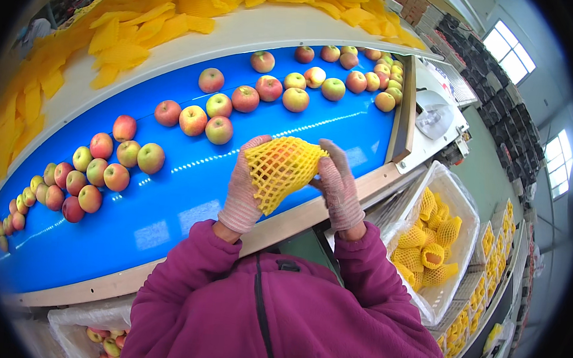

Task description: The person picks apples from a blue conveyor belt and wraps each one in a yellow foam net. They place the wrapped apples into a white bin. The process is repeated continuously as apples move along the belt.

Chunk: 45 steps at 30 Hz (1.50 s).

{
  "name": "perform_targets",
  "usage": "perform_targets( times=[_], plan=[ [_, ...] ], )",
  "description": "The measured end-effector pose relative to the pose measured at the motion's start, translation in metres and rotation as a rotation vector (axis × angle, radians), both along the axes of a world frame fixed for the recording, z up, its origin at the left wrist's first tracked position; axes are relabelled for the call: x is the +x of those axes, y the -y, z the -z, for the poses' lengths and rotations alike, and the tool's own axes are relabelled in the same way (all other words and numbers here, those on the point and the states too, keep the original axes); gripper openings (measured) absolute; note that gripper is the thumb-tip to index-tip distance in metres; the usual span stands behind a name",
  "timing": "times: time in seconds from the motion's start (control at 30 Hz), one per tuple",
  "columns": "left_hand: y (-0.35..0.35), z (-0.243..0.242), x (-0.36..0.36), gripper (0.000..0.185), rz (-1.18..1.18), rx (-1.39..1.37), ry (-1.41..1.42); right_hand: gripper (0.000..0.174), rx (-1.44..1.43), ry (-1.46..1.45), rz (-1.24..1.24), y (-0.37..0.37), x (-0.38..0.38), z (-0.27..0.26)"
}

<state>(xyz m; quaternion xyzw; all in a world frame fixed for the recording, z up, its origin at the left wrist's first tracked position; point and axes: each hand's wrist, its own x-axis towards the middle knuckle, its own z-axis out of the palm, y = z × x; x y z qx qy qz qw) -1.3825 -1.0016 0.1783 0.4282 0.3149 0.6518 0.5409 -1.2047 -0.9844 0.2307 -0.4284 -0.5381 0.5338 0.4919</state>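
An apple in a yellow foam net sleeve [283,168] is held over the blue conveyor belt [247,176]. My left hand [244,189], in a striped knit glove, grips it from the left side. On the other side my gloved right hand [337,187] has its fingertips at the gathered end of the net. Red shows through the mesh, while most of the apple is hidden. Several bare red and green apples [219,129] lie on the belt beyond my hands, and a longer group [75,183] stretches to the left.
Yellow foam nets [123,36] are heaped on the white shelf [176,44] behind the belt. At right stands a plastic-lined white crate [465,239] holding netted apples [433,237]. A wooden rail [283,228] edges the belt. Another lined crate [68,320] contains bare apples at lower left.
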Motion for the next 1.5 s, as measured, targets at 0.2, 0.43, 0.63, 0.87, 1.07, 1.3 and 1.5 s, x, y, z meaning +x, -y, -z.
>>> perform_targets(
  times=[0.2,0.43,0.63,0.87,1.07,1.3,1.5],
  plan=[
    [0.021,-0.037,-0.019,0.065,0.629,-0.117,0.541,0.068,-0.247,-0.4,-0.13,0.022,0.006,0.012],
    [0.049,-0.056,-0.012,0.065,0.661,-0.113,0.057,0.076,-0.337,-0.482,0.138,0.059,0.011,-0.009],
    [0.046,-0.062,0.021,0.079,0.739,-0.343,0.218,0.088,0.108,-0.02,0.38,0.087,0.017,-0.033],
    [0.055,-0.086,0.043,0.083,0.613,-0.158,-0.644,0.089,0.025,-0.104,0.445,0.114,0.034,-0.05],
    [0.069,-0.113,0.06,0.064,0.207,0.385,-1.149,0.088,-0.09,-0.031,0.616,0.13,0.037,-0.046],
    [0.101,-0.118,0.098,0.056,0.298,0.79,-0.938,0.067,-0.167,-0.807,0.538,0.14,0.058,-0.059],
    [0.098,-0.132,0.095,0.05,0.673,0.645,-0.831,0.064,-0.051,-0.328,0.609,0.144,0.119,-0.083]
  ],
)
